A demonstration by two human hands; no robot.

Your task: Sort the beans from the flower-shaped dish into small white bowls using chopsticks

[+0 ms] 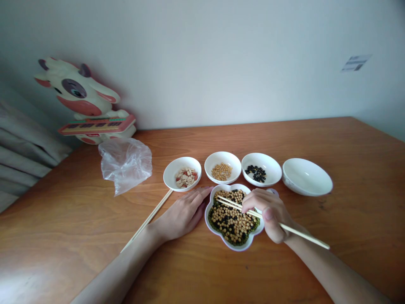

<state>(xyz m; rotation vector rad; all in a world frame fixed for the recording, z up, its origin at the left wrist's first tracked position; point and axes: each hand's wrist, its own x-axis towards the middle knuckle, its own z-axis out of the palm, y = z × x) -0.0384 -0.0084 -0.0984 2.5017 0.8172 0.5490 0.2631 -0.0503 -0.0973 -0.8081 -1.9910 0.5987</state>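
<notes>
My right hand [268, 213] is shut on a pair of wooden chopsticks [262, 215], their tips reaching into a white flower-shaped dish [234, 248] heaped with soybeans, black beans and green mung beans. My left hand [183, 211] lies flat on the table, holding nothing, with its fingertips at the dish's left rim. A second pair of wooden chopsticks [147, 221] lies beside my left wrist. Behind the dish stand white bowls of pale nut pieces [171, 177], soybeans [221, 158] and black beans [261, 159].
A larger white bowl [306, 177] stands at the right on the wooden table [190, 270]. A crumpled plastic bag [125, 164] lies at the back left, with a cartoon cow figure [82, 93] and a grey curtain [22, 156] beyond it.
</notes>
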